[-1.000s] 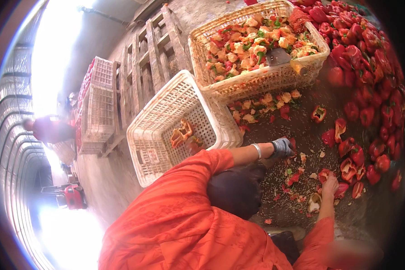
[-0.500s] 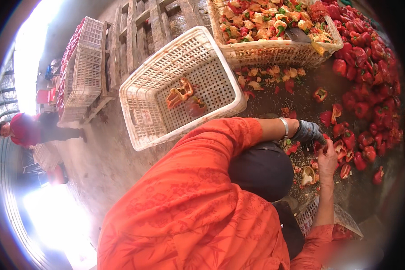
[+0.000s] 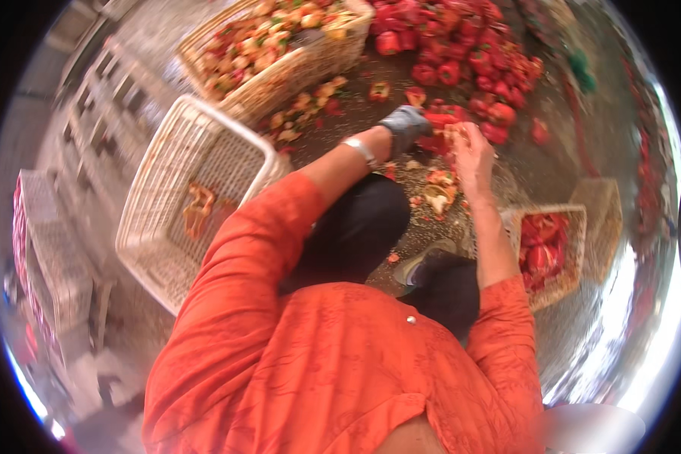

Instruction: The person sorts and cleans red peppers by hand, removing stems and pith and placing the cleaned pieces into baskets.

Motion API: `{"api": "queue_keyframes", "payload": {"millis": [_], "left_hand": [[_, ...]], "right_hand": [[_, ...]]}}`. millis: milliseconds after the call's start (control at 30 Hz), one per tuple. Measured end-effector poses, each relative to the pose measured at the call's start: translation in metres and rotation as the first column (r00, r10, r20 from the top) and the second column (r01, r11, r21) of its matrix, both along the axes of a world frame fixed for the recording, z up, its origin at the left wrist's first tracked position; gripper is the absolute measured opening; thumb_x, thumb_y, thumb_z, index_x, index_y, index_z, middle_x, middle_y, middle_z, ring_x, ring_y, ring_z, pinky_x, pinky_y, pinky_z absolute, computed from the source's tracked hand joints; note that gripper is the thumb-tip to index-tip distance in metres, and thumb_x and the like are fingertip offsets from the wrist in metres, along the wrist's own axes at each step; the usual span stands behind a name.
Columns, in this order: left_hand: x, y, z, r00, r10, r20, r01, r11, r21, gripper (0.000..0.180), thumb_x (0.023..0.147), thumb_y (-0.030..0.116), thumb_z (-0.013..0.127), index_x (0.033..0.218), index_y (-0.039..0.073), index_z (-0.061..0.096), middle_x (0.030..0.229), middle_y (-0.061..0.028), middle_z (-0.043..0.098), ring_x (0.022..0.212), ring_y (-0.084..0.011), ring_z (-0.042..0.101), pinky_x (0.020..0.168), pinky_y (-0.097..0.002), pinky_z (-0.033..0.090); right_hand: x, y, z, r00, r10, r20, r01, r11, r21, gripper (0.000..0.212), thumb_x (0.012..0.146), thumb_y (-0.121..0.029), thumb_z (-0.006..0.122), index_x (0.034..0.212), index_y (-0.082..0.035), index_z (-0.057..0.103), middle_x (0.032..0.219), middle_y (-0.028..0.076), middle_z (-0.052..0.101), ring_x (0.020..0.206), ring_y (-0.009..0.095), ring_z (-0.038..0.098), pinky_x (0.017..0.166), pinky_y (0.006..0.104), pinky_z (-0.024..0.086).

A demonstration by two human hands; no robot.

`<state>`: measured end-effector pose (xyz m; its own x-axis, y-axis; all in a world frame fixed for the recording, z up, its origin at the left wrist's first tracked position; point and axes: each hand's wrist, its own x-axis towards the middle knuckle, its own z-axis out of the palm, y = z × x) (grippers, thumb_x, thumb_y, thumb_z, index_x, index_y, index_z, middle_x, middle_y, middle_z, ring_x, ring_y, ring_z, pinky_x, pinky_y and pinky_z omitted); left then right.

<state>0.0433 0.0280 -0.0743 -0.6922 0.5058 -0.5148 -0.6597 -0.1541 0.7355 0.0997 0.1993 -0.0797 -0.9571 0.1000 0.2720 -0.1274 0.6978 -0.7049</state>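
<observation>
My left hand (image 3: 407, 130), in a grey glove, is closed on a red bell pepper (image 3: 440, 122) held low above the floor. My bare right hand (image 3: 471, 151) meets it from the right, fingers curled and pinching at the pepper's near end; blur hides the exact grip. Below the hands lies a pale, opened pepper piece (image 3: 437, 198) among scattered seeds and scraps. Just beyond them spreads a large heap of whole red bell peppers (image 3: 499, 83).
To the left stands a white plastic crate (image 3: 147, 219) with a few pepper pieces (image 3: 198, 210) inside. Behind it is a crate (image 3: 280, 79) full of pepper cores and scraps. At right, a smaller basket (image 3: 575, 253) holds red peppers (image 3: 543, 250). Wooden pallets (image 3: 102, 113) lie far left.
The view has swung to the right, so the crates appear farther left and the right basket is now plainly seen. Both hands remain together at the pepper.
</observation>
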Motion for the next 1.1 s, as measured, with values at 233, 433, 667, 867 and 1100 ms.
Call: {"api": "queue_keyframes", "payload": {"millis": [233,433,667,867,1100], "left_hand": [[0.020,0.014,0.040,1.000,-0.005,0.027,0.002,0.995,0.102,0.034,0.079,0.001,0.064,0.111,-0.004,0.053,0.109,-0.0194,0.057,0.091,-0.0351,0.061,0.064,-0.0502,0.058],[0.047,0.045,0.071,0.969,-0.140,-0.201,0.123,0.988,-0.095,0.032,0.079,0.000,0.063,0.109,-0.004,0.056,0.098,-0.0148,0.062,0.079,-0.0273,0.064,0.057,-0.0384,0.059],[0.053,0.094,0.072,0.966,-0.008,-0.258,0.012,1.000,0.014,0.029,0.078,0.009,0.068,0.105,0.001,0.060,0.089,-0.0110,0.064,0.073,-0.0220,0.064,0.053,-0.0333,0.056],[0.054,0.119,0.051,0.963,-0.084,-0.255,0.048,0.988,-0.146,0.027,0.077,0.026,0.073,0.095,0.006,0.065,0.079,-0.0022,0.064,0.059,-0.0100,0.056,0.043,-0.0270,0.043],[0.006,0.115,0.041,0.865,0.076,-0.496,-0.192,0.964,-0.186,0.025,0.085,0.027,0.064,0.094,0.003,0.062,0.073,-0.0024,0.062,0.055,-0.0104,0.057,0.043,-0.0256,0.049]], "right_hand": [[0.035,0.039,0.024,0.976,-0.205,-0.073,0.209,0.977,0.050,0.028,0.078,-0.022,0.069,0.100,-0.008,0.063,0.086,0.008,0.065,0.074,0.019,0.062,0.067,0.0302,0.048],[0.044,0.029,0.033,0.965,-0.245,-0.091,0.261,0.930,0.258,0.036,0.075,-0.021,0.068,0.105,-0.006,0.057,0.080,0.015,0.065,0.075,0.032,0.063,0.068,0.0380,0.049],[0.053,0.065,0.042,0.927,-0.317,-0.200,0.280,0.940,-0.194,0.028,0.075,-0.014,0.066,0.100,-0.004,0.060,0.085,0.015,0.065,0.078,0.025,0.063,0.069,0.0337,0.048],[0.053,0.082,0.016,0.947,-0.116,0.299,0.320,0.384,-0.866,0.018,0.076,-0.001,0.059,0.093,-0.007,0.062,0.067,-0.001,0.056,0.051,0.010,0.053,0.039,0.0255,0.043],[0.055,0.173,0.013,0.918,-0.180,0.352,0.394,0.503,-0.770,0.022,0.078,-0.011,0.068,0.099,-0.006,0.062,0.077,0.006,0.064,0.073,0.018,0.064,0.055,0.0290,0.051]]}}
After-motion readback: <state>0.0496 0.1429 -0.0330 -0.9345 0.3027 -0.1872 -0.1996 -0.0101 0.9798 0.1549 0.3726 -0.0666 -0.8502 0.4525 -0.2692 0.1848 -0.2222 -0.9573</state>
